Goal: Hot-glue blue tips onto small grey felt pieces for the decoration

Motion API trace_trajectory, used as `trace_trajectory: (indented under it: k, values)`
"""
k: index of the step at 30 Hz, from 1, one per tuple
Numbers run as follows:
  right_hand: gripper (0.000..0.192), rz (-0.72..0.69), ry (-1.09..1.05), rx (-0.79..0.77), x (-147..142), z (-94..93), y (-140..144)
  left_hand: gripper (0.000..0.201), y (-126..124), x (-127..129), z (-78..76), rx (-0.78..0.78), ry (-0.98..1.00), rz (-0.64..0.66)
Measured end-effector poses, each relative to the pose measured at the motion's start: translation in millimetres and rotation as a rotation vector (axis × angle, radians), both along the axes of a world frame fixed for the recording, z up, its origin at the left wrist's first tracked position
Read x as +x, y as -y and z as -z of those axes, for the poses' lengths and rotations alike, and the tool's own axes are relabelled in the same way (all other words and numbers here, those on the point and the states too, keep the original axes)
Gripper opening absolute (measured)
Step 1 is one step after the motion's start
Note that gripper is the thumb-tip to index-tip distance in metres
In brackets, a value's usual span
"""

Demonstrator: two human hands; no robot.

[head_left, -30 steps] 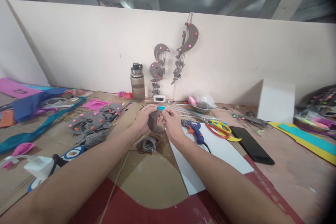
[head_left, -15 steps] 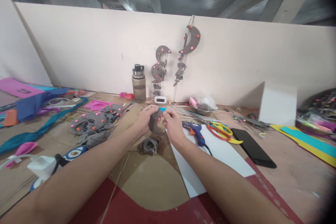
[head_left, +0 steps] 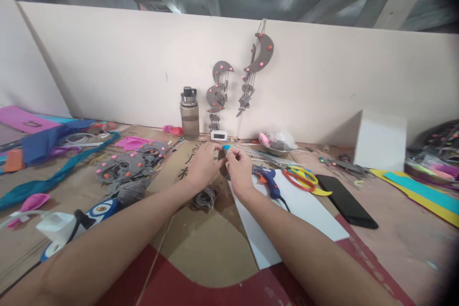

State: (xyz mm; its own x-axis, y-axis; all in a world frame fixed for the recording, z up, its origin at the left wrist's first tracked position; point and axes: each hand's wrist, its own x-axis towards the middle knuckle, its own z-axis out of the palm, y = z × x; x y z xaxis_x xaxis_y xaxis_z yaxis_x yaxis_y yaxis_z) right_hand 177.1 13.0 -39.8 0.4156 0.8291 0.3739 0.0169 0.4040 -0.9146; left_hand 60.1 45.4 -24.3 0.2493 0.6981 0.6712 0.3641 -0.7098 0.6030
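Note:
A grey felt crescent (head_left: 223, 168) is held up between my two hands above the cardboard, mostly hidden by the fingers. At its upper tip shows a small bright blue piece (head_left: 226, 147). My left hand (head_left: 204, 165) is closed on the crescent's left side, thumb and fingertips near the blue piece. With fingers bent in a pinch, my right hand (head_left: 238, 168) grips the crescent from the right, just below the blue piece. A coil of grey cord (head_left: 205, 199) lies under my left wrist. Right of my right hand rests a blue glue gun (head_left: 271, 183).
Red-handled scissors (head_left: 299, 179) and a black phone (head_left: 347, 201) lie to the right, by a white board (head_left: 311, 220). A water bottle (head_left: 190, 117) and small clock (head_left: 218, 135) stand behind. Decorated grey crescents (head_left: 131, 165) are piled left; others hang on the wall (head_left: 143, 57).
My left hand has shifted right and turned, so it now covers much of the crescent. The crescent looks turned more edge-on. My right hand has moved only slightly.

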Motion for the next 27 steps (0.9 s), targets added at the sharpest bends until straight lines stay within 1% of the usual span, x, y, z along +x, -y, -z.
trace_trajectory:
  k: [3, 6, 9, 14, 17, 22, 27]
  values:
    - [0.020, 0.025, 0.015, -0.011, -4, -4.7, 4, 0.015, 0, -1, -0.2, -0.043, 0.083, -0.005]
    - [0.019, -0.001, 0.058, -0.012, -6, -9.1, 8, 0.013, 2, -1, -2.5, -0.060, 0.169, 0.005]
    - [0.017, -0.021, 0.079, -0.008, -7, -11.2, 10, 0.014, 4, -2, -5.4, -0.079, 0.220, 0.022]
    - [0.019, -0.076, 0.047, 0.008, -8, -10.5, 11, 0.014, 4, 1, -6.9, -0.225, 0.391, 0.111]
    - [0.019, -0.075, 0.019, 0.017, -10, -10.2, 11, 0.012, 4, 3, -7.2, -0.291, 0.458, 0.142]
    - [0.015, -0.100, 0.017, 0.013, -11, -10.4, 11, 0.009, 11, 3, -11.7, -0.437, 0.488, 0.180]
    - [0.013, -0.102, 0.002, 0.056, -8, -6.8, 6, 0.009, 14, 5, -13.4, -0.524, 0.488, 0.299]
